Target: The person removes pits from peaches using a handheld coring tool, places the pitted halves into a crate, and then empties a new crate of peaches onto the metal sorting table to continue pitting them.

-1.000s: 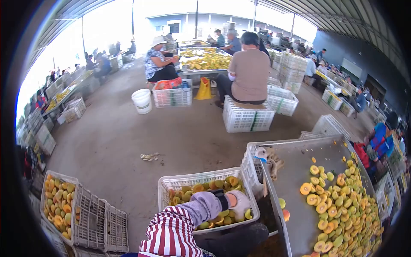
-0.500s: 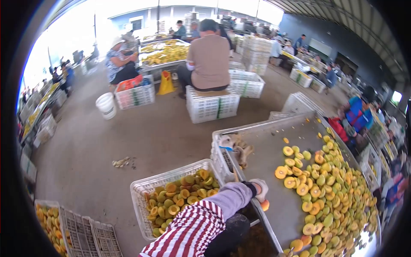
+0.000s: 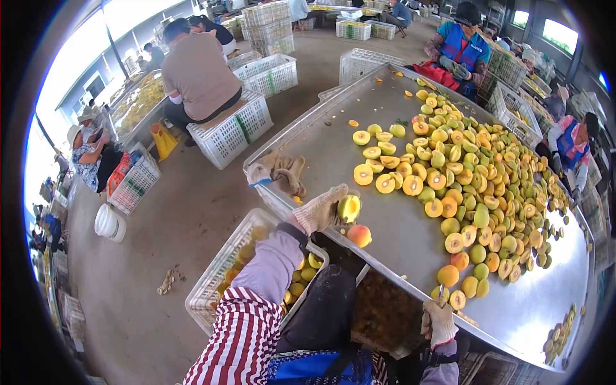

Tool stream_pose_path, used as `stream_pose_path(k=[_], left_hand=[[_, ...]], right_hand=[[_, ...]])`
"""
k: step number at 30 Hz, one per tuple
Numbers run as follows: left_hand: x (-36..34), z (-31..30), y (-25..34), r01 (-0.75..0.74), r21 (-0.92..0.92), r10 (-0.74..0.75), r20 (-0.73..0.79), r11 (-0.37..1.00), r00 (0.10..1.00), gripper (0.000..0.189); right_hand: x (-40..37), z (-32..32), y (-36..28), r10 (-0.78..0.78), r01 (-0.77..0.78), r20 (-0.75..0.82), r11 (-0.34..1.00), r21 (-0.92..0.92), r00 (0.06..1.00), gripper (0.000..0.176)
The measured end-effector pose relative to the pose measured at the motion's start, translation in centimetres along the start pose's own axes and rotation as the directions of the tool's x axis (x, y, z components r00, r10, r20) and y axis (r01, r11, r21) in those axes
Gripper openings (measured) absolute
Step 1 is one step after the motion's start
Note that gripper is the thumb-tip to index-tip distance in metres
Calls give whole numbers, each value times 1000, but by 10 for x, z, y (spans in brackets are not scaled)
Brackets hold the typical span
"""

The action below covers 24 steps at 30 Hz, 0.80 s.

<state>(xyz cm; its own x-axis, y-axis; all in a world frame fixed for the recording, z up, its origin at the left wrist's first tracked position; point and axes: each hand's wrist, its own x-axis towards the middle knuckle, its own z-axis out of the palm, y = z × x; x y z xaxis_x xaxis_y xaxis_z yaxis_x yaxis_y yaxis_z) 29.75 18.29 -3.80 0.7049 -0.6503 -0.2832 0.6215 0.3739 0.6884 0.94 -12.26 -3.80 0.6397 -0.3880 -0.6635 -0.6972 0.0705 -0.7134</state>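
My left hand (image 3: 321,208), in a cream work glove, is at the table's left edge with its fingers closed round a peach half (image 3: 349,208), its hollow showing. Just below that, a whole-looking reddish-orange peach (image 3: 359,235) lies near the metal rim. My right hand (image 3: 440,322), also gloved, is closed in a fist at the table's front edge. A slim tool (image 3: 441,292) with a metal shaft sticks up out of it; its end is too small to make out. Beyond it spreads a pile of cut peaches (image 3: 475,186), many with stones in them.
The metal table (image 3: 327,147) has raised rims. A pair of used gloves (image 3: 285,172) lies on its left corner. Below my left arm stands a white crate (image 3: 215,269) of peach halves. People sit nearby, one on an upturned crate (image 3: 234,131). A white bucket (image 3: 110,223) stands further left.
The view has swung right, so my right hand and more of the pile now show. My left hand now holds up a peach half at the table's edge.
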Motion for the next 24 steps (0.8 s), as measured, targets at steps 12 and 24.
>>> stream_pose_path(k=[12,24], left_hand=[[71,70,-69,147,643,-40,-267,-752,963,52],[-100,31,2,-39,812,86,-14,582,996,58]], right_hand=[[-8,-1,-5,17,-17,-21,1000,-2,1000,26],[-10,-4,-1,-7,7,13,999,46,1000,23]])
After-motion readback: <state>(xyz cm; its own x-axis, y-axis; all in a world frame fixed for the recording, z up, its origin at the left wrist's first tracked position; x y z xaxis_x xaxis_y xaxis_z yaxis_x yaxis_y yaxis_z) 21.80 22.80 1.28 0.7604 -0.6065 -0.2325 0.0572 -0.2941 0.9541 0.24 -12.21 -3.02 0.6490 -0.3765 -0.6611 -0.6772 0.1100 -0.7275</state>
